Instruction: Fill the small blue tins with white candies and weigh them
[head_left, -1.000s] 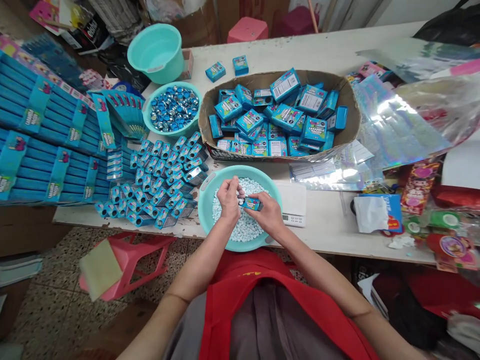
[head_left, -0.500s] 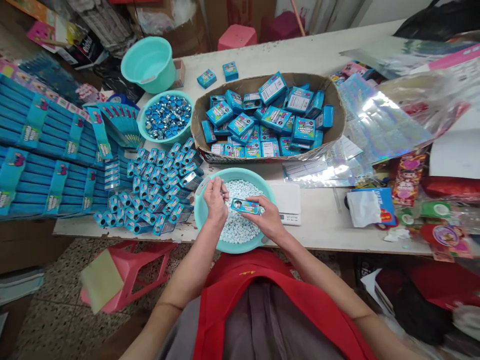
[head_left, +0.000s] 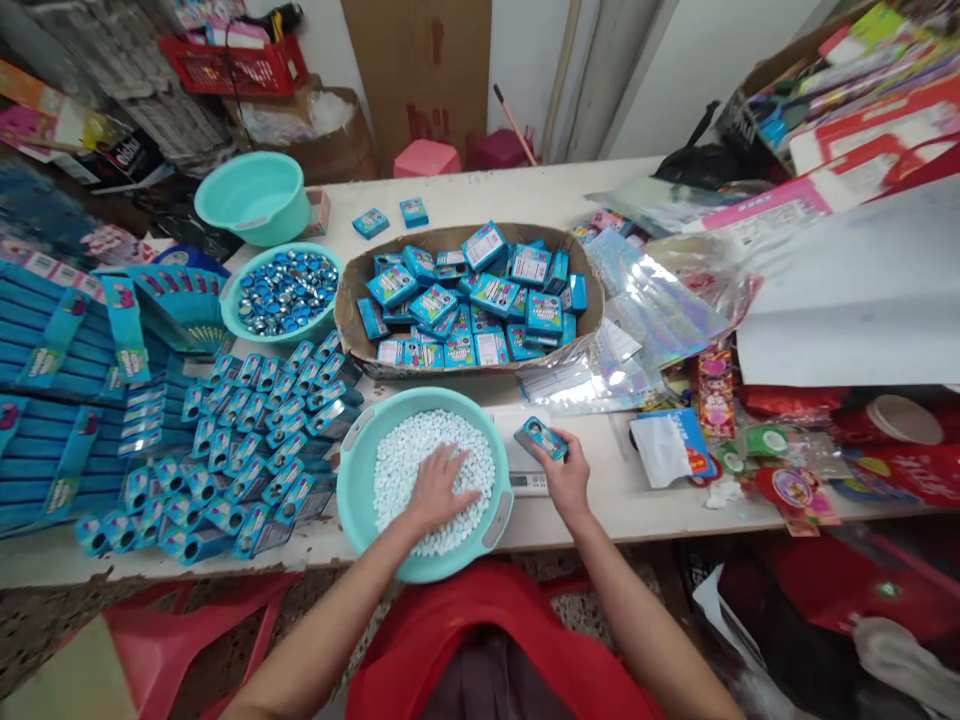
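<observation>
My left hand (head_left: 439, 490) lies with fingers spread on the small white candies (head_left: 397, 450) that fill a turquoise basin (head_left: 356, 510) at the table's front edge. To the right, my right hand (head_left: 568, 480) grips a small blue candy box (head_left: 540, 438) by its end, with the round hole in its side facing up. The box is above a white digital scale (head_left: 529, 485), which it partly covers; whether they touch I cannot tell. Left of the basin stand several similar blue boxes (head_left: 247, 450) with round holes showing.
A cut-down cardboard box (head_left: 469, 372) of blue candy boxes lies behind the basin. At back left are a basin of shiny blue-and-silver caps (head_left: 285, 290) and another turquoise basin (head_left: 251, 195). Shiny plastic sheets (head_left: 660, 300) and packaging cover the right side. A pink stool (head_left: 165, 640) stands below left.
The blue box moved right, from over the basin to above the scale, in my right hand. My left hand went from closed fingers beside the box to spread on the candies. The view shifted.
</observation>
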